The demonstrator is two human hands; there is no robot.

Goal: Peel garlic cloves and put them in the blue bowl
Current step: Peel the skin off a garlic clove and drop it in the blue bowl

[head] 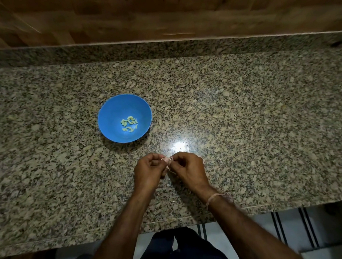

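A blue bowl [111, 111] stands on the granite counter, left of centre, with several pale peeled garlic cloves [129, 123] in its bottom. Below and right of the bowl, my left hand [149, 172] and my right hand [189, 167] meet fingertip to fingertip over the counter. Between them they pinch a small pinkish garlic clove [167, 160], its papery skin showing between the fingers. Most of the clove is hidden by my curled fingers.
The speckled granite counter [246, 113] runs the full width, with a raised granite strip and a wooden wall behind. Its front edge [92, 235] lies close to my body. A bright light glare [178, 145] sits just above my hands.
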